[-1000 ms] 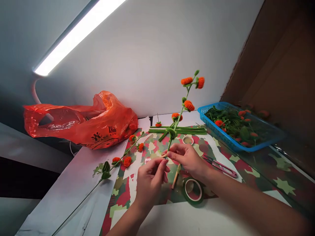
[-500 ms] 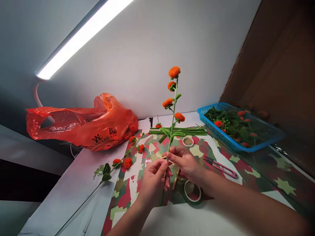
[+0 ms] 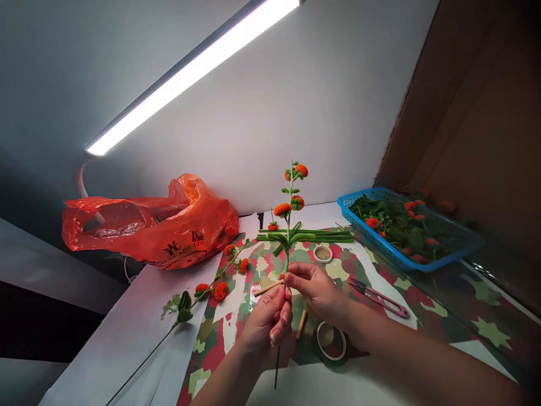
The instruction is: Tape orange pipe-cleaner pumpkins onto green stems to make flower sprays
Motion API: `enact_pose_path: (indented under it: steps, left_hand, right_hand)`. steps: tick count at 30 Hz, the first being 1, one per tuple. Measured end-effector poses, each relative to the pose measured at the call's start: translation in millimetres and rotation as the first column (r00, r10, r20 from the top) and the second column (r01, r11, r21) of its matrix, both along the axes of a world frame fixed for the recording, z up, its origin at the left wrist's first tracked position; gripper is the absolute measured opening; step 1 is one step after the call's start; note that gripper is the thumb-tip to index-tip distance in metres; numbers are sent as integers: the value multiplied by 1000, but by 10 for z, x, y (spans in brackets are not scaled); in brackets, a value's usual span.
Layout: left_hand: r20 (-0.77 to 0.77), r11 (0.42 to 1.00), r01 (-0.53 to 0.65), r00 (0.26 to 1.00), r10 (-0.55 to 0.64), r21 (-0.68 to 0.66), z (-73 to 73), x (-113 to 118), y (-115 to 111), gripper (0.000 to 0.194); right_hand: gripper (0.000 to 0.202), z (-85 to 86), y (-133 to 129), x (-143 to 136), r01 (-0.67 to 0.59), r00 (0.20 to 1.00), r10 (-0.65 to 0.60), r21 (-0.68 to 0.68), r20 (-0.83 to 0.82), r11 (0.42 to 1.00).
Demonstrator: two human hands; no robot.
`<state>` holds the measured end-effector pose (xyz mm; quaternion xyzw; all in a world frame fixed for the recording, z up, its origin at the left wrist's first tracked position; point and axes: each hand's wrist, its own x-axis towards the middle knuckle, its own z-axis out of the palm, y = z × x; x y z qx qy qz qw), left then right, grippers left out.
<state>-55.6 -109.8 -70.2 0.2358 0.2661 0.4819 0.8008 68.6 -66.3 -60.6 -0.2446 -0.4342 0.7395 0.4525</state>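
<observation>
An artificial flower stem [image 3: 286, 256], with fuzzy orange blossoms and green leaves, stands nearly upright between my hands. My left hand [image 3: 267, 316] is closed, pinching the thin dark lower wire between thumb and fingers. Just above it, my right hand [image 3: 315, 286] grips the wrapped green part with thumb and forefinger. The bare wire end [image 3: 277, 369] sticks out below my left hand. Near my right forearm lies a roll of green tape [image 3: 332, 342]. Thin wooden sticks [image 3: 301, 324] lie behind and beside my fingers.
A similar flower stem [image 3: 220, 290] lies to the left, below an orange plastic bag [image 3: 198, 220]. Green fuzzy sticks [image 3: 325, 235] and a smaller tape ring [image 3: 323, 254] lie behind my hands. On the right are pink thread snips [image 3: 382, 299] and a blue basket [image 3: 380, 243] of flower parts.
The flower stem has turned about its length and sits lower, its blossoms now facing other ways. More bare wire shows below my left hand. The whole view has shifted slightly.
</observation>
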Motion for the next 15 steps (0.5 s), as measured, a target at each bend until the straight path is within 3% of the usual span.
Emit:
enact_pose_path:
  steps: [5,8,10,12,15]
  left_hand:
    - [102,997,65,992,-68,32,-10,-9,-19,17]
    - [-10,998,8,1000,-8,55,-3,24,-18,21]
    - [-176,990,-96,978,112,101,11,61,-34,25]
    - [-374,964,-202,892,254,174,31,91,-70,26]
    - [-600,906,-279,680,421,319,56,104,-127,25]
  right_hand:
    - [28,60,-3,21,-50,999,50,22,17,998]
    - [31,140,-2,43,18,996,-20,17,90,1000]
    - [32,171,5,54,43,990,-44,13,135,999]
    - [31,178,19,62,70,979,-74,32,191,997]
    - [29,163,45,71,118,953,-138,88,271,989]
